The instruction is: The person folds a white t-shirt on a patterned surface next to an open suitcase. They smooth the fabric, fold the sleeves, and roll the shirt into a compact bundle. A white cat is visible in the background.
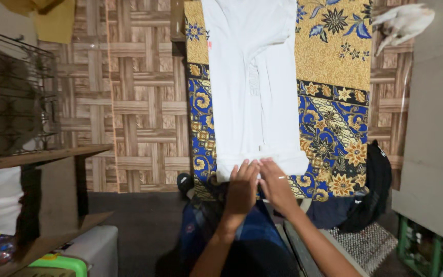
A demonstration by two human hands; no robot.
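Nearest, both forearms reach forward from the bottom edge, over a lap in dark blue cloth. Left hand (242,187) and right hand (278,184) lie side by side, fingertips almost touching, pressed flat on the near hem of a white shirt (255,92). Neither grip is closed: the fingers are stretched out and together, palms down, so the shirt lies under the fingertips and runs away from them rather than being pinched. A ring shows on the right hand.

The shirt is folded into a long narrow strip, its near end turned up into a thicker band just beyond the fingers. It rests on a batik cloth (334,102) in yellow and blue with flowers, which covers the surface beneath. A black garment (373,190) hangs off the right near corner of that cloth.

Left of the cloth the floor (139,102) shows a woven-look pattern. At near left stand wooden shelves (42,156) with a wire basket (16,87) on top. At far right a pale animal (403,23) lies by a grey wall.
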